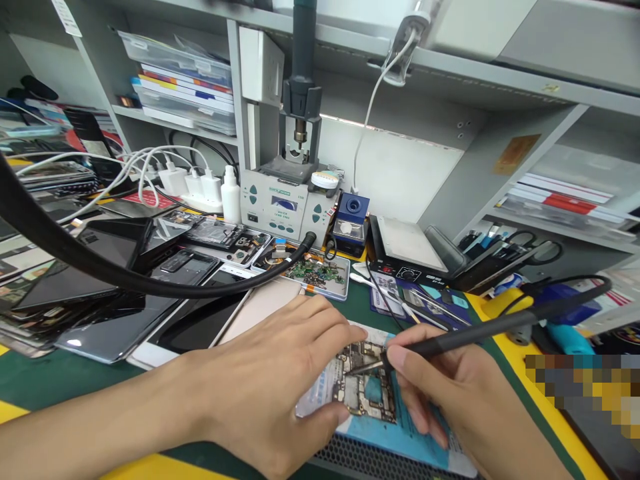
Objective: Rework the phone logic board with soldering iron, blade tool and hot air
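Observation:
A phone circuit board lies on a blue-and-white work surface in front of me. My left hand spans its left side, with the thumb at the lower edge and a fingertip at the upper edge, holding it. Between the fingers of my right hand is a black soldering iron, held like a pen. Its metal tip points left and down, over the upper middle of the board; whether it touches cannot be made out. A clear plastic piece shows beside the board, partly under my left hand.
A thick black hose arches across the left, from the hot-air station. Stacked phones crowd the left side. Behind are a tray of small boards, a hot plate and tweezers. Shelves stand at the back.

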{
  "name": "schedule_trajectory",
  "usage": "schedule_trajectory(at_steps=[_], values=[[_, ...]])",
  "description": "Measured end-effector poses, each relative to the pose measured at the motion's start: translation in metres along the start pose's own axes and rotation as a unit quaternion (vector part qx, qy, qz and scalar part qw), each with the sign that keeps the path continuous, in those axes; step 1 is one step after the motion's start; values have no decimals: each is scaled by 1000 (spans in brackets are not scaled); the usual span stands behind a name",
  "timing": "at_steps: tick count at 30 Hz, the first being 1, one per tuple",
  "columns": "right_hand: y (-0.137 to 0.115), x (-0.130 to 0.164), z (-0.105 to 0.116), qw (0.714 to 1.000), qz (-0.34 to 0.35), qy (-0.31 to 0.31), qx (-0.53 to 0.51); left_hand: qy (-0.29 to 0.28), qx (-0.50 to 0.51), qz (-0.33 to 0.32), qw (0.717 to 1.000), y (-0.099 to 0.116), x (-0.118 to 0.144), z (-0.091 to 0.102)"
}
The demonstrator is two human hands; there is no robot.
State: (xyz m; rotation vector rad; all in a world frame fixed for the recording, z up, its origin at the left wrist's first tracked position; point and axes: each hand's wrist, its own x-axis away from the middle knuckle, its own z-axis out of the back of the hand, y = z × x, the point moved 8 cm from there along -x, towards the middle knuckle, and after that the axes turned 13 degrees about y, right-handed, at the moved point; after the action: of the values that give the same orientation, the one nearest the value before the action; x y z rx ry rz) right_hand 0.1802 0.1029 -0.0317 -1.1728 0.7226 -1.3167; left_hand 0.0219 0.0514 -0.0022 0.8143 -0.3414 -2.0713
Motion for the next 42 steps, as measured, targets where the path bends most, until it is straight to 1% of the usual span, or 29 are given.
schedule_trajectory(at_steps=[19,42], values=[[0,-1,0,1000,16,-1,9,1,0,-2,1000,2,0,0],[0,0,0,1000,11,1,3,-3,-2,-1,1000,1,-1,0]])
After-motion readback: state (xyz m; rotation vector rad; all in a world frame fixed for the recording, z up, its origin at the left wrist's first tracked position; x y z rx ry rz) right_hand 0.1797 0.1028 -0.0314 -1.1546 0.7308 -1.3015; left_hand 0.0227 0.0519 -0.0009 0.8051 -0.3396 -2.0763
